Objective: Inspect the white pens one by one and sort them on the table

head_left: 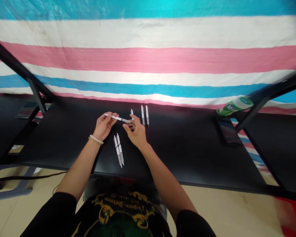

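Note:
A white pen with a grey grip (pixel 120 118) is held nearly level above the black table, its tip end toward the right. My left hand (pixel 104 126) pinches it near its back end. At the tip end, the fingers of my right hand (pixel 137 133) close around the pen, partly covering it. Behind my right hand another white pen (pixel 131 111) shows only its top. Just right of that, two similar pens (pixel 145 116) lie side by side. A second pair of white-and-grey pens (pixel 118 150) rests between my forearms, tips toward me.
The black table (pixel 192 148) has a striped sheet (pixel 162 59) hanging along its far side. At the right stands a green-and-white canister (pixel 234 106), tilted in view, near a dark flat object (pixel 228 131). Black metal frame bars (pixel 36 93) rise at both ends.

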`<state>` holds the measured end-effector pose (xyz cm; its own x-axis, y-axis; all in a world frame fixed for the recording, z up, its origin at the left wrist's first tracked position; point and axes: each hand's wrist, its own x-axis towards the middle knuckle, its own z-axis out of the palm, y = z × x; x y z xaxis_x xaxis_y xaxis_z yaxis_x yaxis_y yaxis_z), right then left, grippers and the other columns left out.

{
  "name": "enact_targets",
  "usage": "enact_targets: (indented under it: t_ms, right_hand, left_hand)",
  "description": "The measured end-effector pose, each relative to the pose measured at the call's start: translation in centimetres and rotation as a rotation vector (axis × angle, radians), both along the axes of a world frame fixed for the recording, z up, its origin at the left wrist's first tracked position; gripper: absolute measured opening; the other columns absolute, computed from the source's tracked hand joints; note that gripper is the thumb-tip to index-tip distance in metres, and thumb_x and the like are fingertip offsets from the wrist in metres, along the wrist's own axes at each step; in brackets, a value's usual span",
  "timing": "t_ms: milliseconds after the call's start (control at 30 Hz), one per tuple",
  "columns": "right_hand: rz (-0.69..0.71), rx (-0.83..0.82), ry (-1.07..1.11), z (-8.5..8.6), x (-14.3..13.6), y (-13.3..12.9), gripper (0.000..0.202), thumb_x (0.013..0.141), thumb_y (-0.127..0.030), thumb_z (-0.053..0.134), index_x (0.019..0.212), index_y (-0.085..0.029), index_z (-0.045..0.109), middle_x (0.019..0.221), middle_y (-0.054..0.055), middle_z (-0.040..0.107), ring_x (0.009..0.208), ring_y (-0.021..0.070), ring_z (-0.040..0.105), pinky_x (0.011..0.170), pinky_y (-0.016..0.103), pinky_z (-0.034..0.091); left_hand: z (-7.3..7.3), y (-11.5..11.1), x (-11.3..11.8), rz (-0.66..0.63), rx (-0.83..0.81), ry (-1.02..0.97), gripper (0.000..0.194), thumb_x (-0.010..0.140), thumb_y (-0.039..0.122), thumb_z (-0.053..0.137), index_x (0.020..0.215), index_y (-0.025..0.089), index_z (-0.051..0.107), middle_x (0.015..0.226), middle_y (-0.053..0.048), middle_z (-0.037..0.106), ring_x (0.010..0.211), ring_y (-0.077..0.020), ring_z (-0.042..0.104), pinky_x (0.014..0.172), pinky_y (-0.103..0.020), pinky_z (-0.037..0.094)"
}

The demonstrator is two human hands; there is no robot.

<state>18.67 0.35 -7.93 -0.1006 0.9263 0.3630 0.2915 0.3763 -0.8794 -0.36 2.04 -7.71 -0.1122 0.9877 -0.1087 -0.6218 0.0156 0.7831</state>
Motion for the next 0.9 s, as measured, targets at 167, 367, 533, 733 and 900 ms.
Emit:
enact_targets:
  t_ms: [167,367,533,733,900]
  right_hand:
    - [0.054,-0.054,-0.1,0.04,0.48,0.21,0.031,0.101,-0.044,0.049,0.094,-0.02,0.069,0.07,0.002,0.07,0.057,0.0139,0.068,0.062,0.025,0.056]
    - [0.03,-0.055,-0.062,0.26,0.62,0.29,0.032,0.097,-0.049,0.054,0.093,-0.02,0.067,0.074,0.003,0.071,0.059,0.0141,0.068,0.059,0.024,0.053]
    - [0.032,-0.054,-0.111,0.22,0.58,0.23,0.034,0.097,-0.052,0.053,0.095,-0.02,0.066,0.071,0.002,0.069,0.055,0.0129,0.063,0.057,0.024,0.05]
    - [0.027,-0.012,-0.229,0.5,0.58,0.12,0.03,0.099,-0.047,0.052,0.1,-0.021,0.066,0.064,-0.002,0.062,0.053,0.0127,0.057,0.055,0.024,0.043]
    - [0.043,-0.006,-0.257,0.64,0.56,0.0,0.03,0.1,-0.044,0.049,0.094,-0.021,0.068,0.063,-0.002,0.06,0.052,0.0122,0.054,0.055,0.024,0.04]
  left_hand:
    - [0.12,-0.03,-0.14,0.013,-0.011,0.017,0.018,0.085,0.028,0.079,0.095,0.017,0.069,0.098,-0.007,0.078,0.104,-0.0212,0.074,0.102,-0.037,0.055]
    - [0.18,-0.09,-0.17,-0.007,-0.003,0.028,0.02,0.084,0.028,0.08,0.097,0.017,0.069,0.099,-0.007,0.077,0.103,-0.0205,0.074,0.1,-0.036,0.055]
    - [0.23,-0.12,-0.16,-0.015,-0.016,0.035,0.022,0.083,0.029,0.08,0.098,0.017,0.068,0.099,-0.007,0.077,0.102,-0.0204,0.074,0.099,-0.036,0.056]
    - [0.19,-0.12,-0.07,-0.018,-0.022,0.029,0.023,0.083,0.029,0.08,0.098,0.017,0.068,0.099,-0.007,0.077,0.1,-0.0197,0.074,0.097,-0.035,0.056]
    - [0.08,-0.15,0.01,-0.03,-0.007,0.032,0.025,0.082,0.03,0.081,0.098,0.016,0.068,0.098,-0.007,0.077,0.099,-0.0201,0.075,0.097,-0.034,0.056]
